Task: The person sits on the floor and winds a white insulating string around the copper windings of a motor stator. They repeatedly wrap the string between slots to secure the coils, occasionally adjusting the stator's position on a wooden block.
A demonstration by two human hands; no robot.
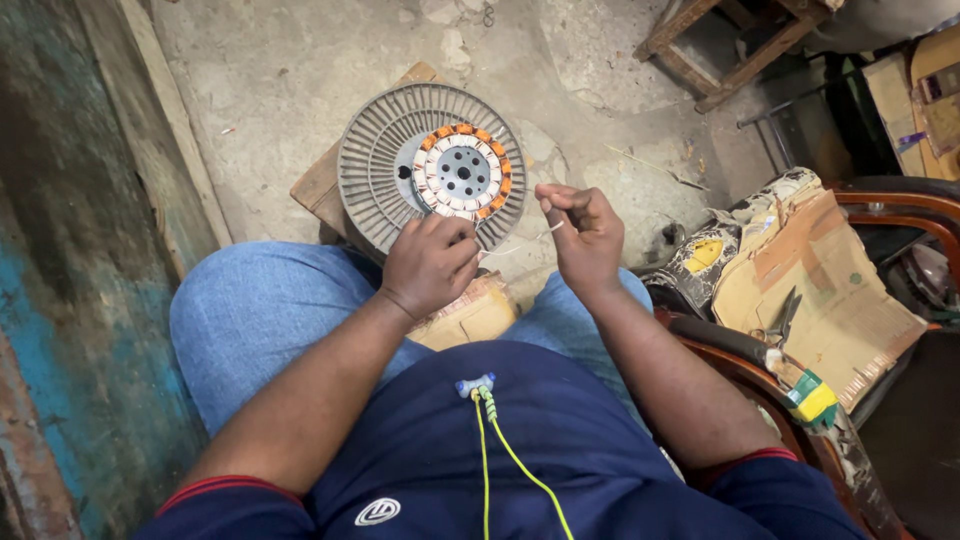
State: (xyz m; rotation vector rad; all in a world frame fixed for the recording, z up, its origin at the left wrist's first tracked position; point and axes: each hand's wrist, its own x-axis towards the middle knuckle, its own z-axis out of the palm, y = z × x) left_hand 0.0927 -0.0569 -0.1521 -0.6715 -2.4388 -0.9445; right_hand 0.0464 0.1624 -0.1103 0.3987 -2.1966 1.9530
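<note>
The left hand (430,262) curls closed against the heavy-looking, rigid round grey ribbed metal motor disc (375,165), best steadied by its rim, while the right hand (582,235) pinches a limp, easily kinked thin white wire (548,230).

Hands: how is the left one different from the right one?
The left hand is curled, knuckles up, resting against the grey motor disc. The right hand is raised clear of the disc, pinching a thin white strip in its fingertips. Both are bare and hover above the knees.
</note>
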